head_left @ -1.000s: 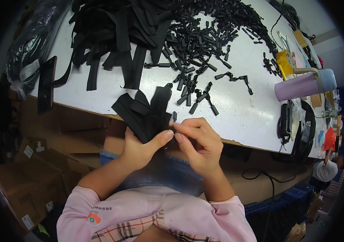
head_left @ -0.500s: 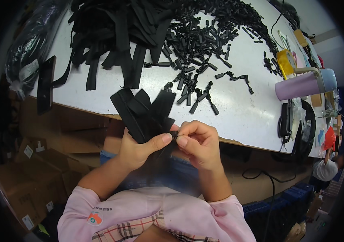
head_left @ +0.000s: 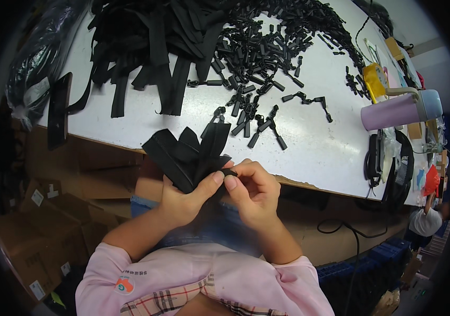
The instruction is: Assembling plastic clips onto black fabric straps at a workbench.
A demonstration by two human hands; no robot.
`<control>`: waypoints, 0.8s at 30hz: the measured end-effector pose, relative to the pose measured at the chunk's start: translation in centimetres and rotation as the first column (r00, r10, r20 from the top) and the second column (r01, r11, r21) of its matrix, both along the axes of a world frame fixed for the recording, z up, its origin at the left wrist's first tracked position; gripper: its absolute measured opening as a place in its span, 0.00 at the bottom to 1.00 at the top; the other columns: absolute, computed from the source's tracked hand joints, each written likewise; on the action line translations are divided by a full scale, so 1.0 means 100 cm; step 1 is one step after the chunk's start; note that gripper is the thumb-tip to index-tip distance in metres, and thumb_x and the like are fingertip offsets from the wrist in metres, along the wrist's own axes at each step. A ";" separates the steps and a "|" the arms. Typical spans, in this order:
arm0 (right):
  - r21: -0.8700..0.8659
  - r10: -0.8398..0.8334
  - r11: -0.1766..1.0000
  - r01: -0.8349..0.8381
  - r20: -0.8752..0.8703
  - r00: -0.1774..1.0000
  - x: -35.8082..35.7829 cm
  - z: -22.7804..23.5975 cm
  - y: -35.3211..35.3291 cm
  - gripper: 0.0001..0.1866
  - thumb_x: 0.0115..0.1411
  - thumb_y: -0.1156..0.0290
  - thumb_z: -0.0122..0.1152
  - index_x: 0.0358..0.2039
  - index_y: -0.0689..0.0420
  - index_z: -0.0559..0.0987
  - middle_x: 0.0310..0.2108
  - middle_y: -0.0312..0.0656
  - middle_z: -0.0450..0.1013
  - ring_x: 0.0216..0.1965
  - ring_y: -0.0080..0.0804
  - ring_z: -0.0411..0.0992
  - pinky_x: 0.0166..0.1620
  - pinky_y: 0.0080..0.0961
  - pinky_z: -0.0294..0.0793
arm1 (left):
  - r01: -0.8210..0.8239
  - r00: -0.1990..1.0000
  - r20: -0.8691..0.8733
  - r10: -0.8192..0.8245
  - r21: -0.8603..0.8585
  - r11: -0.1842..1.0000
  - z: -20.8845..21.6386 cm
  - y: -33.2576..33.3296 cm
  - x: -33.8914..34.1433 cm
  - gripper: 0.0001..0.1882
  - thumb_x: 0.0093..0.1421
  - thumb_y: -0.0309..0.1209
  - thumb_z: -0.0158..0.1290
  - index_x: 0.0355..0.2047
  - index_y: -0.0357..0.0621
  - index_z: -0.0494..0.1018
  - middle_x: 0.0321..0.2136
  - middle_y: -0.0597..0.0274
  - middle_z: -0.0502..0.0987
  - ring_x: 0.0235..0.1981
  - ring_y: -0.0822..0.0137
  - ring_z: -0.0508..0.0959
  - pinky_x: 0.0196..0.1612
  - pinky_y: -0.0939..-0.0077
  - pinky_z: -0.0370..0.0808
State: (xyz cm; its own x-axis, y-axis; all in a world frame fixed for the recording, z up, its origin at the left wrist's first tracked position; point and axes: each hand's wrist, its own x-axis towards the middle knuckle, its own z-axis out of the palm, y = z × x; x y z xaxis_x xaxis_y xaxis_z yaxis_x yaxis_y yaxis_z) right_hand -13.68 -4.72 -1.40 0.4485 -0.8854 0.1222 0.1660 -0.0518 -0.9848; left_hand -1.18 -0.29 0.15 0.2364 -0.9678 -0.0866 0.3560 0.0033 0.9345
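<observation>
Left hand (head_left: pixel 185 203) gripping a fan of black strips (head_left: pixel 168 160), and the right hand (head_left: pixel 256 194), close beside it, pinches one strip's end between thumb and finger, right by the near edge of the counter (head_left: pixel 314 152)! Beyond the hands lie scattered pulls (head_left: pixel 260 80), a heap (head_left: pixel 156 42) ahead-left, a bottle (head_left: pixel 389 115) off to the right.

Lilac bottle (head_left: pixel 391 113), cardboard boxes (head_left: pixel 40 250)
</observation>
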 end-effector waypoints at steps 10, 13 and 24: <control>0.316 0.094 0.938 -0.145 0.171 0.981 -0.003 0.004 0.001 0.03 0.52 0.77 0.50 0.28 0.62 0.69 0.21 0.31 0.63 0.18 0.11 0.57 0.20 0.08 0.56 | 0.111 0.978 0.177 -0.106 -0.022 0.994 -0.003 0.001 0.008 0.10 0.50 0.23 0.50 0.34 0.36 0.69 0.31 0.62 0.72 0.33 0.75 0.70 0.37 0.82 0.68; -0.354 -0.051 0.935 0.022 -0.073 0.996 -0.002 -0.002 -0.003 0.03 0.50 0.79 0.52 0.28 0.62 0.70 0.21 0.31 0.63 0.16 0.11 0.57 0.18 0.07 0.55 | 0.056 0.996 0.072 -0.056 -0.002 0.998 -0.003 0.001 0.007 0.08 0.50 0.24 0.50 0.32 0.37 0.70 0.29 0.63 0.71 0.32 0.74 0.70 0.37 0.81 0.67; 0.172 0.308 0.940 -0.296 -0.049 0.950 -0.002 0.011 -0.017 0.08 0.46 0.76 0.58 0.17 0.62 0.69 0.13 0.30 0.64 0.14 0.10 0.57 0.17 0.09 0.55 | -0.028 0.999 0.040 0.029 -0.003 1.000 -0.006 0.001 0.006 0.07 0.51 0.28 0.50 0.29 0.37 0.67 0.23 0.63 0.69 0.23 0.76 0.69 0.28 0.86 0.66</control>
State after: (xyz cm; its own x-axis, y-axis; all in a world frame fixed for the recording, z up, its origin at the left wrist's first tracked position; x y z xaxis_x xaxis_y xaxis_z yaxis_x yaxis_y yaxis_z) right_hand -13.88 -6.41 -0.27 0.7000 -0.7121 -0.0538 0.0760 0.1492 -0.9859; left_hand -0.56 -0.17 -0.49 0.2671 -0.9608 -0.0740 0.3179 0.0153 0.9480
